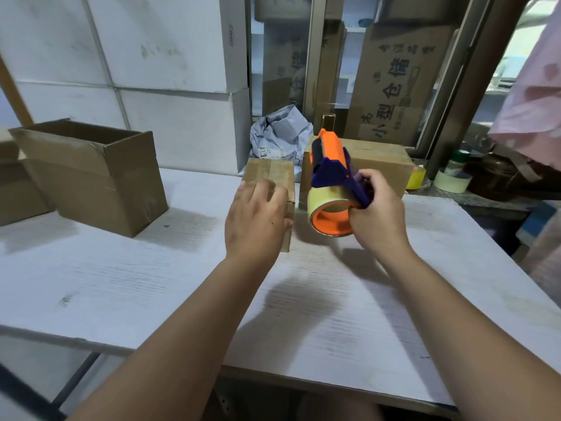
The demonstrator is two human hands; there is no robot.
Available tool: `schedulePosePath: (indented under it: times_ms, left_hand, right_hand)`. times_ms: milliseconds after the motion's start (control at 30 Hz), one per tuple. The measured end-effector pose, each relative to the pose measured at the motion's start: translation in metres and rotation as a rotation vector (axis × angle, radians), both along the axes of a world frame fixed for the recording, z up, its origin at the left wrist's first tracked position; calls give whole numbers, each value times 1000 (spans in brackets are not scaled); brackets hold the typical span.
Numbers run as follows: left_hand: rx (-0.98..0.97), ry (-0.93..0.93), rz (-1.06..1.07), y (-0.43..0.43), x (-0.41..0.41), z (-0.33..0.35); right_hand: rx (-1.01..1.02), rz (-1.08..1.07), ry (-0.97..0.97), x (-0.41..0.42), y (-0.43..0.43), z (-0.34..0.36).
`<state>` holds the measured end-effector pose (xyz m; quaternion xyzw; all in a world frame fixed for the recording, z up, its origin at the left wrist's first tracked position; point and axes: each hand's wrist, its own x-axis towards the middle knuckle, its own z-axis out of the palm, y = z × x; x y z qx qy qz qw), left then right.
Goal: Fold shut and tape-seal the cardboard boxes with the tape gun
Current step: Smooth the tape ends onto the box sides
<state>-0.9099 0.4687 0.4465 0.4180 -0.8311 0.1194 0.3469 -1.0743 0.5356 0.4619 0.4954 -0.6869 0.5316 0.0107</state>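
Head view puts the small cardboard box [271,173] closed and standing near the middle of the tabletop's far edge. A glossy strip seems to run across its top, though blur leaves that uncertain. The left hand [258,220] lies on the box's near top edge, fingers fairly straight and spread, pressing down rather than gripping.

Just beside the box, toward the right edge, the tape gun [331,165] hangs above the tabletop [121,284] with its nose tilted up and away and its yellowish tape roll [321,199] toward the camera. The right hand [376,214] is wrapped round the handle and holds it firmly.

Behind the gun, a larger closed box [382,159] sits at the far edge toward the right corner. An open box [91,177] with raised flaps stands near the far left corner. A crumpled grey mailer bag [279,132] lies beyond the far edge, and 2 spare tape rolls [452,180] rest on a ledge past the right edge.

The risks come from the light box and the raised gun:
- With only a flat palm steadying it, the small box could skid or tip when tape is dragged across it.
- The gun's cutter may come down close to the spread fingers.
- Tape started off-centre could wrinkle or miss the seam.
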Motion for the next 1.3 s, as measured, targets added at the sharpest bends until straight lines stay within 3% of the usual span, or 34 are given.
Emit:
schedulePosePath:
  times_ms: [100, 300, 500, 633, 767, 833, 967, 1167, 1300]
  left_hand:
    - [132, -12, -19, -1, 3, 3]
    - [181, -56, -52, -5, 6, 8]
    - [192, -118, -34, -8, 8, 15]
    - [174, -153, -44, -6, 11, 14]
    - [193, -141, -58, -7, 13, 14]
    - [180, -142, -56, -8, 12, 12]
    - [162, -122, -78, -10, 12, 7]
    - [158, -109, -95, -11, 12, 6]
    - [175, -98, -103, -12, 12, 7]
  right_hand:
    - [83, 3, 143, -3, 3, 17]
    - [222, 66, 408, -6, 5, 43]
    - [283, 60, 434, -12, 9, 20]
    - [280, 68, 363, -16, 10, 7]
    - [206, 59, -55, -27, 8, 14]
    - [192, 78, -112, -31, 9, 13]
    - [268, 90, 74, -31, 14, 10]
    - [467, -79, 532, -38, 23, 1]
    - [484, -118, 645, -37, 23, 8]
